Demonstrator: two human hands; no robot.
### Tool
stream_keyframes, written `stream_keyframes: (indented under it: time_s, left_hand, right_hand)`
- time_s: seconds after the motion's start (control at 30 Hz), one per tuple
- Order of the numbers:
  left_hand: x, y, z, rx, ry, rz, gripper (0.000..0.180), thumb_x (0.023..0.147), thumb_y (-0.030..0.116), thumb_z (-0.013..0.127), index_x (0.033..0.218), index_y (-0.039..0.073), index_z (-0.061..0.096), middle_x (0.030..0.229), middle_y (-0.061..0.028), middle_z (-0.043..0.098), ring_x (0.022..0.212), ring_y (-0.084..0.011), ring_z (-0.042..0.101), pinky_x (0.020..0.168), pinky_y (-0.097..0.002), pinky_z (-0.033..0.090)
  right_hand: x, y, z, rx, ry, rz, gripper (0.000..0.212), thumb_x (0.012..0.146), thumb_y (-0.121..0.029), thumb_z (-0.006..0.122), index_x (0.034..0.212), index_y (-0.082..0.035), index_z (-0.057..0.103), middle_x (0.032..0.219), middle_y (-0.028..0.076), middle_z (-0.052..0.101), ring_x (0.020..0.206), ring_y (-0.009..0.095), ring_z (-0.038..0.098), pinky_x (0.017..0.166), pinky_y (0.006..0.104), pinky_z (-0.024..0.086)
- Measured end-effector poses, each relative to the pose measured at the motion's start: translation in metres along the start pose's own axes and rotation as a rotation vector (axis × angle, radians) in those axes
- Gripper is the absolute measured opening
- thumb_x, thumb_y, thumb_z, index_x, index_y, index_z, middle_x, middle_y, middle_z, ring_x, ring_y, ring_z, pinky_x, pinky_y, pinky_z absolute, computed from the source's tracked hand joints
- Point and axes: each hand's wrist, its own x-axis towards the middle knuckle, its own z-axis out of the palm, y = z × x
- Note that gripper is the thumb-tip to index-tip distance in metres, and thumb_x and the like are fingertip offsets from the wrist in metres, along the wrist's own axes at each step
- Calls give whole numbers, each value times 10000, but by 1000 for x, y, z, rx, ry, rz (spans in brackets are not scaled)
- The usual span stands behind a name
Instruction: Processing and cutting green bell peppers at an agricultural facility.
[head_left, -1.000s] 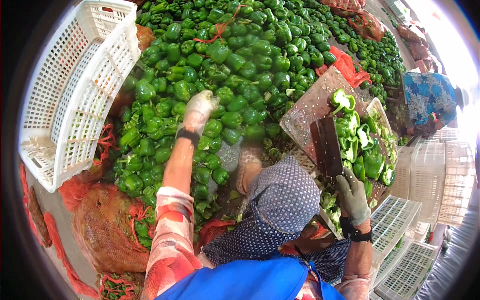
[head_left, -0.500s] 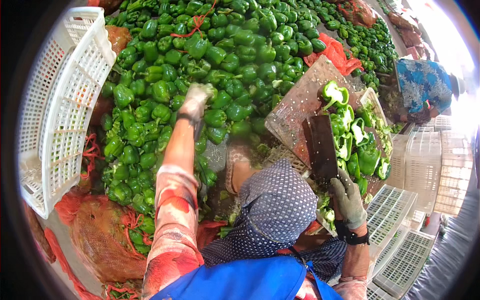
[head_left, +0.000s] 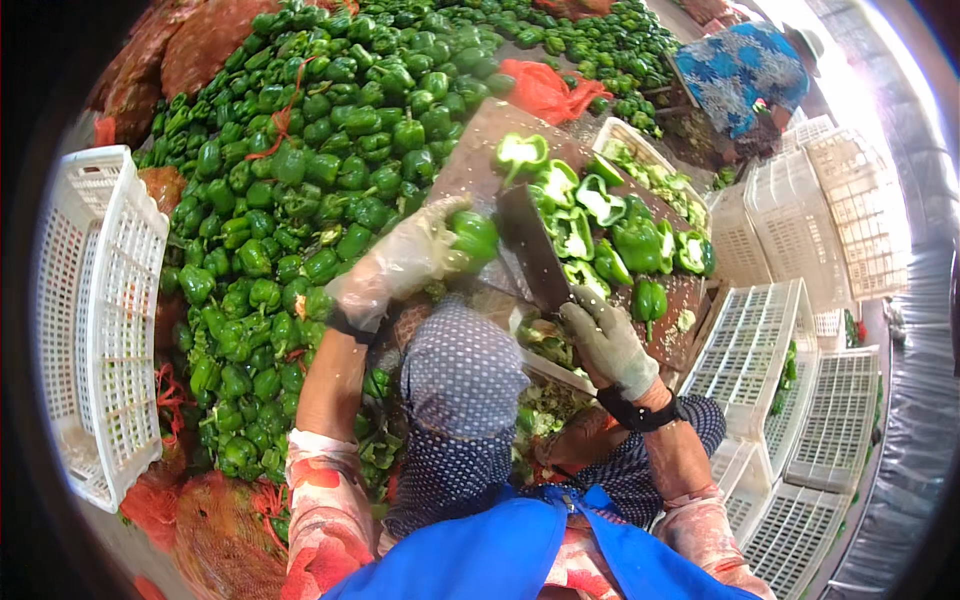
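My left hand [head_left: 412, 246], in a pale glove, is closed round a whole green bell pepper [head_left: 473, 240] just off the near left side of the cutting board [head_left: 480, 150]. My right hand [head_left: 610, 345], also gloved, grips a broad dark cleaver [head_left: 535, 250] whose blade points away from me over the board. The handle is hidden inside my fingers. Right of the blade lie several cut green peppers [head_left: 600, 200], some showing pale insides.
A large heap of whole green peppers [head_left: 330, 140] spreads at the left and far side. White crates stand at the left [head_left: 105, 330] and right [head_left: 745, 345]. Behind the board is a tray of scraps [head_left: 650, 165]. A person in a blue patterned garment [head_left: 745, 75] is at the far right.
My left hand has come from the heap toward the board, bringing a whole pepper. The view has turned right; the cleaver stays in my right hand.
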Motion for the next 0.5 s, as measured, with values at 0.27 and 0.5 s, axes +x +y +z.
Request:
stream_keyframes:
  time_s: [0.27,0.5]
  left_hand:
    - [9,5,15,90,393,-4,329,813,-48,635,1127,3,551,985,-33,597,867,-105,568,762,-236,492]
    - [3,7,37,46,411,-21,206,875,51,630,1069,15,569,783,-11,591,635,-80,535,561,-227,452]
  right_hand:
    - [-12,-40,-17,237,-75,382,333,879,-149,600,1165,14,554,844,185,645,649,295,631,624,391,512]
    - [-6,-84,-36,438,231,193,398,935,-128,531,1307,8,491,678,85,597,544,120,562,532,295,458]
